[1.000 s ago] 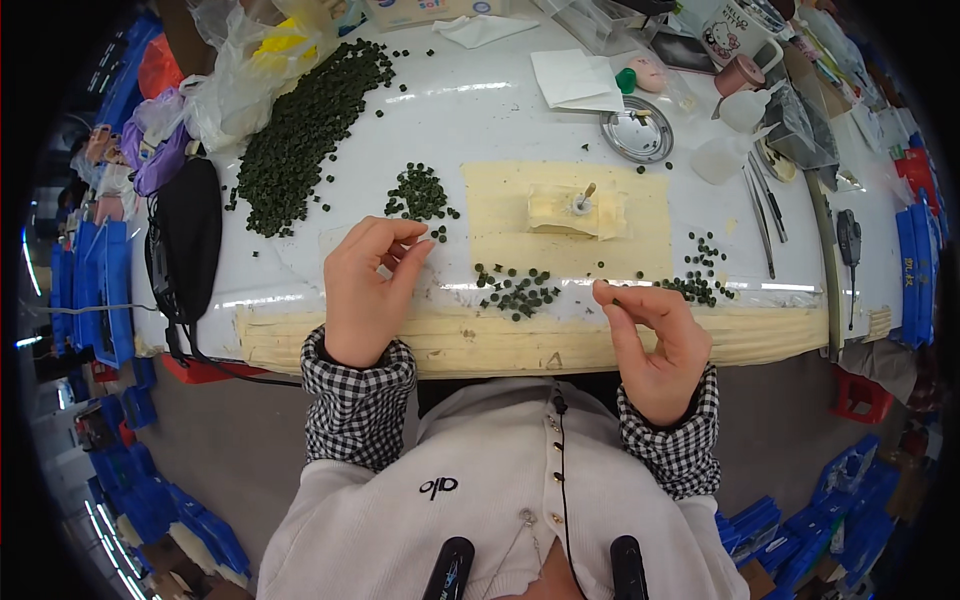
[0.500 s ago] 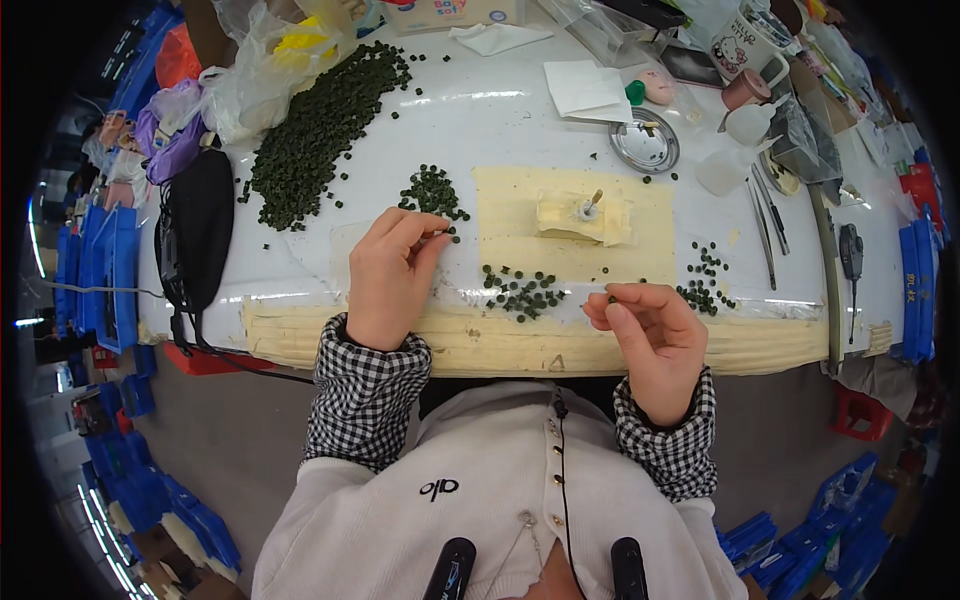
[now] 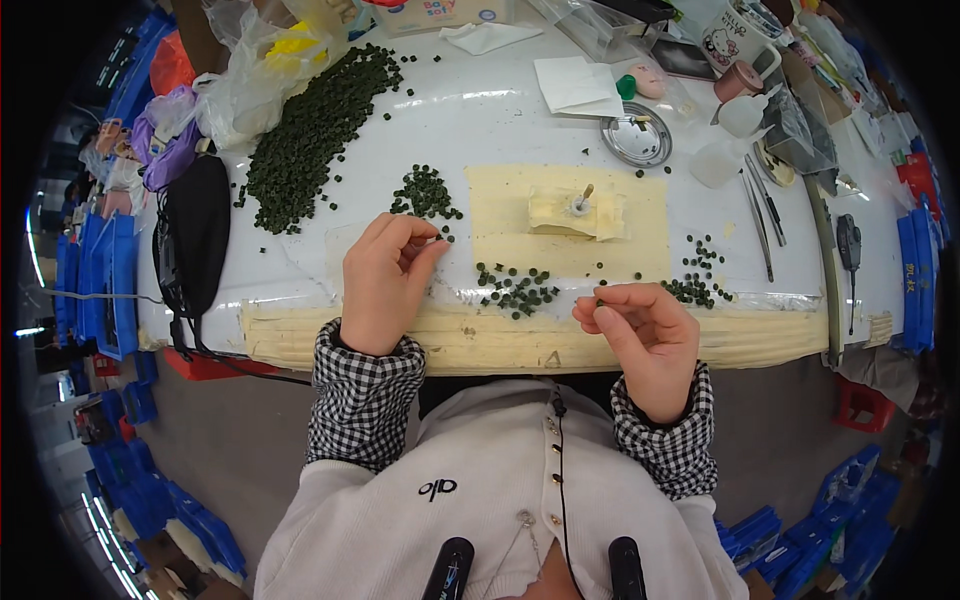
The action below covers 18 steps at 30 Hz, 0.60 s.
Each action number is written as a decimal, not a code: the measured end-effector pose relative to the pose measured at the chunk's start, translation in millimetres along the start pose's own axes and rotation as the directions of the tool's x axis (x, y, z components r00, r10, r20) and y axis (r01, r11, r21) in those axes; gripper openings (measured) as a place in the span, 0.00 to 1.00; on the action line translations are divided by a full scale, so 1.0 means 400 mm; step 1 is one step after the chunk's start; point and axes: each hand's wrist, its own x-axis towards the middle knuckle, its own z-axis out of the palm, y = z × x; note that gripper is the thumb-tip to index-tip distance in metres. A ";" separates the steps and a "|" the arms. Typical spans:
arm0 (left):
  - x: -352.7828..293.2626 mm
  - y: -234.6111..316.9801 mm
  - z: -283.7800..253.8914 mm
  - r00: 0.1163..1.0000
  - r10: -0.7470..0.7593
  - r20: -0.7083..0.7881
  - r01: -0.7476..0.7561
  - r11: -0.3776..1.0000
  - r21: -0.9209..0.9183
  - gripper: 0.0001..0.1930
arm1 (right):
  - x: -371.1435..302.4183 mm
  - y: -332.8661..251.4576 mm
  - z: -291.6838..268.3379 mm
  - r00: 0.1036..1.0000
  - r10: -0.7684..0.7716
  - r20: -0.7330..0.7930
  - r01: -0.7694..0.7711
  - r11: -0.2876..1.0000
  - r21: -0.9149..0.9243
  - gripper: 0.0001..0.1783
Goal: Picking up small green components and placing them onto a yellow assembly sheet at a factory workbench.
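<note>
My left hand [image 3: 383,285] is closed in a pinch, with a small dark green round piece [image 3: 439,238] at its fingertips, just below a little heap of like pieces [image 3: 426,192]. My right hand [image 3: 652,340] pinches another small dark green piece [image 3: 600,303] between thumb and forefinger, over the table's front edge. Between the hands lies a loose group of green pieces [image 3: 517,290]; a second scatter [image 3: 697,290] lies beyond my right fingers. On a cream sheet [image 3: 497,220] ahead stands a block wrapped in cream tape [image 3: 550,215], a short peg [image 3: 585,197] sticking up from it.
A large pile of green pieces [image 3: 310,140] spreads at the far left, beside plastic bags [image 3: 235,100] and a black pouch [image 3: 195,235]. To the right are a round metal dish [image 3: 636,150], tweezers [image 3: 757,225], a mug [image 3: 735,45] and a spool [image 3: 737,82]. Cream tape [image 3: 480,335] covers the front edge.
The whole view has shifted slightly, so the table's things sit a little further left. Both hands keep their pinches, with only a slight shift of the right fingers.
</note>
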 end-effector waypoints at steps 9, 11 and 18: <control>-0.005 -0.011 -0.006 1.000 0.011 -0.028 -0.010 0.999 0.036 0.04 | 0.002 0.003 0.002 0.997 0.051 0.053 -0.056 0.992 0.116 0.09; -0.012 -0.007 -0.008 0.998 -0.026 -0.066 0.025 1.000 -0.008 0.04 | 0.001 0.002 -0.011 0.991 0.105 0.082 -0.117 0.981 0.153 0.09; -0.051 0.109 -0.002 0.975 -0.017 0.222 0.187 0.601 -0.777 0.06 | 0.005 0.010 -0.026 0.973 0.149 0.178 -0.197 0.936 0.293 0.09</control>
